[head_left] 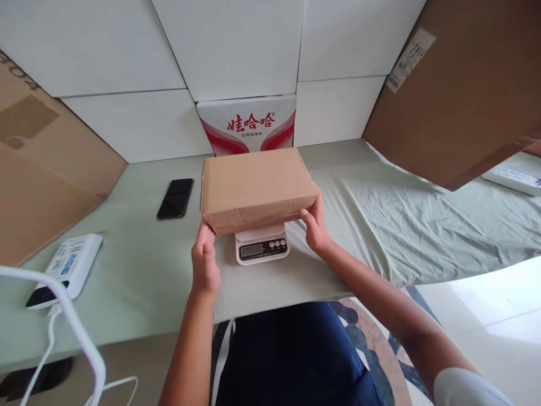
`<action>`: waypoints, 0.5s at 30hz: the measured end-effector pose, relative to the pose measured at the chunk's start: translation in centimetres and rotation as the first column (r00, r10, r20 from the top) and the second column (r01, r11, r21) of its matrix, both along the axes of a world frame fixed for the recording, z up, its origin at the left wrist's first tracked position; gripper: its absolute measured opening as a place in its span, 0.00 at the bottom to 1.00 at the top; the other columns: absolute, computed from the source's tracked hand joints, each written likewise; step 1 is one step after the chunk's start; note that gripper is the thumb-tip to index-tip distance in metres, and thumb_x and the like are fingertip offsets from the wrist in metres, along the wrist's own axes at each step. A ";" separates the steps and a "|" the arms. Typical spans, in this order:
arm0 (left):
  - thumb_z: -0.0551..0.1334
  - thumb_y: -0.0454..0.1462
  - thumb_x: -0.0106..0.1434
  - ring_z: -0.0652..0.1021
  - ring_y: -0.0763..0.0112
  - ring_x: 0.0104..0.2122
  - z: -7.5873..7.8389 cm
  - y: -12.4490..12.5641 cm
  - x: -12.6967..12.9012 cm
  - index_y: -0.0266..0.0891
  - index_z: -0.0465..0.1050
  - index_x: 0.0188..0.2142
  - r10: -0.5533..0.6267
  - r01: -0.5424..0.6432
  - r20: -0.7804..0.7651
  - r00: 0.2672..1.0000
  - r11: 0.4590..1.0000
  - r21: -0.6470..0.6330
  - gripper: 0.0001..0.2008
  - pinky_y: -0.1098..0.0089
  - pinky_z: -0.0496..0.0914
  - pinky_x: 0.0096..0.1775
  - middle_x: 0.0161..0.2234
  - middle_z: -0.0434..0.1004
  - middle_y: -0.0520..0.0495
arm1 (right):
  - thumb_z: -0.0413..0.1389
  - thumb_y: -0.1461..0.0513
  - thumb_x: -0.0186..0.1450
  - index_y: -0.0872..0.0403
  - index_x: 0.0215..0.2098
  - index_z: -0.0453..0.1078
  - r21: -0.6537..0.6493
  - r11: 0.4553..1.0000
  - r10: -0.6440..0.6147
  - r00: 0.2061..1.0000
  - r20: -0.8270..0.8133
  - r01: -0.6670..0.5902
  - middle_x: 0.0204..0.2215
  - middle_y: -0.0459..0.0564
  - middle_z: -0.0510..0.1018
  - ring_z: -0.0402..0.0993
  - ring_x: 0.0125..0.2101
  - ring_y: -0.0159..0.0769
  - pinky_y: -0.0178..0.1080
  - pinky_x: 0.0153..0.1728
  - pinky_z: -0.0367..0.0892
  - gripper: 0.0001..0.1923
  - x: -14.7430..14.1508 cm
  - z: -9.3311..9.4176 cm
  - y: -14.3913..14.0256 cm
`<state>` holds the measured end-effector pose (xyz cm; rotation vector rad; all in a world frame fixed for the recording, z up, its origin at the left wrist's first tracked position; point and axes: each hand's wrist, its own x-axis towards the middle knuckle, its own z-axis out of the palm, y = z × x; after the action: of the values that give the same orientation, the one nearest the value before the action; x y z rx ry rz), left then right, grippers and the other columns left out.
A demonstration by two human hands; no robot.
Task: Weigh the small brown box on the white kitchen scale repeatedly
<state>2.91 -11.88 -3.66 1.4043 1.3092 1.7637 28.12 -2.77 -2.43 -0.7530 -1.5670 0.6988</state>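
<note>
While both our hands, left hand (205, 260) and right hand (315, 224), fingers clasping box (257, 187) ends, we centre box squarely over scale (262, 243), display unobstructed.

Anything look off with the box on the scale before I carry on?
The cardboard box overhangs the small scale on both sides and sits slightly skewed, with both hands on its ends. The display is too small to read.

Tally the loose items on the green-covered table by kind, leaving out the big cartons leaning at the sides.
Small cardboard box, held by left hand and right hand: 1
Digital scale: 1
Black phone: 1
White power bank: 1
Red-and-white printed carton: 1
Total: 5
</note>
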 end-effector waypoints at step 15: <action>0.57 0.67 0.62 0.71 0.51 0.67 -2.6 14.5 -3.0 0.42 0.73 0.58 -0.029 0.041 0.167 0.986 0.997 -0.072 0.38 0.53 0.64 0.67 0.64 0.74 0.33 | 0.51 0.41 0.66 0.49 0.68 0.53 -0.085 0.996 -0.039 0.999 -0.038 0.036 0.69 0.57 0.64 0.59 0.68 0.52 0.58 0.72 0.52 0.39 -4.4 -2.0 12.4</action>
<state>-0.06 2.65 -6.30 1.2049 1.2413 1.7491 23.70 9.62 -4.46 -0.8242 -1.4915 0.7510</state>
